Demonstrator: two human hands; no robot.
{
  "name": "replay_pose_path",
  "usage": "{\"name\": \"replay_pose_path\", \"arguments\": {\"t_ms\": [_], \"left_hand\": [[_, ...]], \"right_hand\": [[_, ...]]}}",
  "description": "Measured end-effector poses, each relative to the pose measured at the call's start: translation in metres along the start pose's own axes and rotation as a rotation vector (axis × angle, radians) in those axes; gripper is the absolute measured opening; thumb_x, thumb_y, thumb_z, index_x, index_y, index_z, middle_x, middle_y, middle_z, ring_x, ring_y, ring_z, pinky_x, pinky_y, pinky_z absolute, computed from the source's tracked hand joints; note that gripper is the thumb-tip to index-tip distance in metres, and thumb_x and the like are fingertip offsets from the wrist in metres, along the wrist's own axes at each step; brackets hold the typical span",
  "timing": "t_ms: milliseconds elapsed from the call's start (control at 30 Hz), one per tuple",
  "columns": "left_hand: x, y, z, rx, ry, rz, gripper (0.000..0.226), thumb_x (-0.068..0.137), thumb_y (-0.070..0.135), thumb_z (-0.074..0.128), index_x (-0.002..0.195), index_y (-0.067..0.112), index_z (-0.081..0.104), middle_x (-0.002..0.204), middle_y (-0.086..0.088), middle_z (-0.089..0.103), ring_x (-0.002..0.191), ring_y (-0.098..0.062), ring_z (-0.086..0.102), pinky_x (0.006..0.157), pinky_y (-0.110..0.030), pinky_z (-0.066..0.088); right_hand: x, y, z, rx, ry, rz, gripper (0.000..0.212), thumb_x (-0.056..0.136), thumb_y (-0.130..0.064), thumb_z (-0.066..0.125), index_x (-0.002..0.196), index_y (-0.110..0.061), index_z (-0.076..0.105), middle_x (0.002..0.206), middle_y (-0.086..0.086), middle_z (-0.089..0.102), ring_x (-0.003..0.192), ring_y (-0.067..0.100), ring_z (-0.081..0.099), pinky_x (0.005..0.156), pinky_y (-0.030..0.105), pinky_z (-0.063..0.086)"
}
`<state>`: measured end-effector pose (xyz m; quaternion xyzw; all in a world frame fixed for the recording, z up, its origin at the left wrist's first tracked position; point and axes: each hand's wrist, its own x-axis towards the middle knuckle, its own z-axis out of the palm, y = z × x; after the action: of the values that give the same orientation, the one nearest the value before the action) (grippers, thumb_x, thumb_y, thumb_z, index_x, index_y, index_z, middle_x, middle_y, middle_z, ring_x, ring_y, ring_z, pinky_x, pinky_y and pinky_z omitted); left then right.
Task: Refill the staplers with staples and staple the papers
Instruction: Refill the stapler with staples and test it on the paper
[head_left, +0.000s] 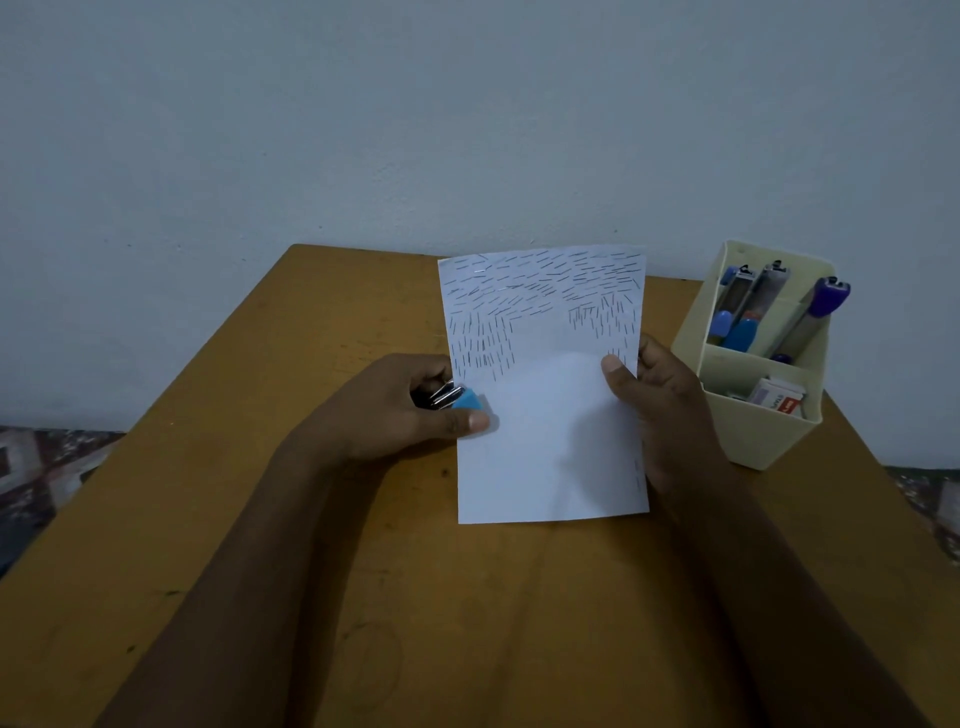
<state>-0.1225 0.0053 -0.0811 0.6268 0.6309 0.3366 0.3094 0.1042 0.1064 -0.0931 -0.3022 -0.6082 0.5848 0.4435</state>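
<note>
White papers (550, 441) are held up over the wooden table (260, 467); their upper half is covered with several rows of staples. My left hand (400, 410) grips a small light-blue stapler (465, 402) with metal jaws, clamped on the papers' left edge, thumb on its top. My right hand (654, 395) pinches the papers' right edge, thumb on the front and fingers behind.
A cream plastic organizer (753, 431) stands at the table's right, holding several more staplers (748, 312) with blue and purple caps, and small staple boxes (776, 397) in its front compartment. A pale wall rises behind the table. Patterned fabric shows at both sides.
</note>
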Motion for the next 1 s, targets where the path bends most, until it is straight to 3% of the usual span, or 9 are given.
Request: {"name": "replay_pose_path", "arguments": {"t_ms": [167, 267, 433, 500, 700, 767, 867, 1000], "left_hand": [[-0.001, 0.001, 0.002, -0.016, 0.008, 0.006, 0.057, 0.069, 0.063, 0.069, 0.107, 0.020, 0.066, 0.106, 0.006, 0.070, 0.090, -0.017, 0.067, 0.081, -0.048, 0.054], [0.000, 0.003, 0.005, -0.069, -0.007, 0.019, 0.049, 0.075, 0.054, 0.067, 0.115, 0.026, 0.065, 0.115, 0.017, 0.068, 0.096, -0.008, 0.067, 0.079, -0.031, 0.056], [-0.003, 0.011, 0.008, -0.174, 0.001, 0.029, 0.029, 0.073, 0.045, 0.066, 0.100, 0.033, 0.067, 0.103, 0.031, 0.068, 0.090, 0.001, 0.067, 0.069, -0.011, 0.049], [-0.004, 0.014, 0.008, -0.224, -0.001, 0.027, 0.026, 0.072, 0.042, 0.066, 0.097, 0.034, 0.067, 0.100, 0.032, 0.068, 0.090, 0.001, 0.067, 0.070, -0.013, 0.051], [-0.003, 0.010, 0.007, -0.342, -0.019, -0.019, 0.032, 0.076, 0.033, 0.075, 0.107, 0.025, 0.069, 0.111, 0.014, 0.071, 0.102, -0.009, 0.067, 0.081, -0.027, 0.054], [-0.004, 0.011, 0.007, -0.344, -0.033, -0.015, 0.030, 0.075, 0.034, 0.077, 0.104, 0.029, 0.068, 0.109, 0.017, 0.071, 0.101, -0.007, 0.067, 0.080, -0.024, 0.054], [-0.004, 0.017, 0.006, -0.306, -0.049, 0.009, 0.027, 0.069, 0.034, 0.072, 0.096, 0.033, 0.066, 0.099, 0.027, 0.070, 0.093, 0.001, 0.067, 0.066, -0.011, 0.049], [-0.003, 0.018, 0.006, -0.273, -0.060, -0.001, 0.027, 0.067, 0.033, 0.072, 0.093, 0.032, 0.065, 0.090, 0.031, 0.069, 0.086, 0.003, 0.067, 0.060, -0.008, 0.047]], "right_hand": [[0.000, 0.000, 0.000, 0.004, 0.000, 0.002, 0.026, 0.094, -0.009, 0.048, 0.112, -0.025, 0.060, 0.112, -0.007, 0.068, 0.103, 0.013, 0.065, 0.084, 0.027, 0.053], [0.000, 0.001, -0.001, -0.027, 0.000, 0.022, 0.026, 0.094, -0.011, 0.049, 0.115, -0.023, 0.060, 0.116, -0.005, 0.067, 0.105, 0.014, 0.064, 0.088, 0.032, 0.051], [-0.001, 0.000, -0.003, -0.010, -0.020, 0.045, 0.025, 0.094, -0.011, 0.049, 0.113, -0.023, 0.061, 0.114, -0.005, 0.068, 0.104, 0.015, 0.065, 0.088, 0.034, 0.051], [-0.001, -0.001, -0.004, -0.009, -0.024, 0.046, 0.025, 0.094, -0.010, 0.049, 0.113, -0.021, 0.061, 0.115, -0.003, 0.068, 0.103, 0.016, 0.065, 0.088, 0.035, 0.052], [-0.002, 0.000, -0.003, -0.030, -0.074, 0.063, 0.026, 0.093, -0.009, 0.049, 0.117, -0.016, 0.059, 0.115, -0.001, 0.068, 0.104, 0.018, 0.065, 0.089, 0.037, 0.053], [-0.001, 0.000, -0.003, -0.041, -0.072, 0.060, 0.028, 0.093, -0.009, 0.049, 0.119, -0.015, 0.058, 0.116, -0.001, 0.067, 0.104, 0.018, 0.065, 0.089, 0.037, 0.052], [-0.001, 0.000, -0.004, -0.039, -0.076, 0.059, 0.028, 0.093, -0.009, 0.049, 0.120, -0.014, 0.058, 0.117, -0.001, 0.067, 0.105, 0.018, 0.065, 0.090, 0.037, 0.052], [-0.001, 0.001, -0.004, -0.033, -0.076, 0.054, 0.028, 0.093, -0.009, 0.049, 0.118, -0.017, 0.059, 0.116, -0.001, 0.067, 0.105, 0.019, 0.065, 0.089, 0.038, 0.053]]}}
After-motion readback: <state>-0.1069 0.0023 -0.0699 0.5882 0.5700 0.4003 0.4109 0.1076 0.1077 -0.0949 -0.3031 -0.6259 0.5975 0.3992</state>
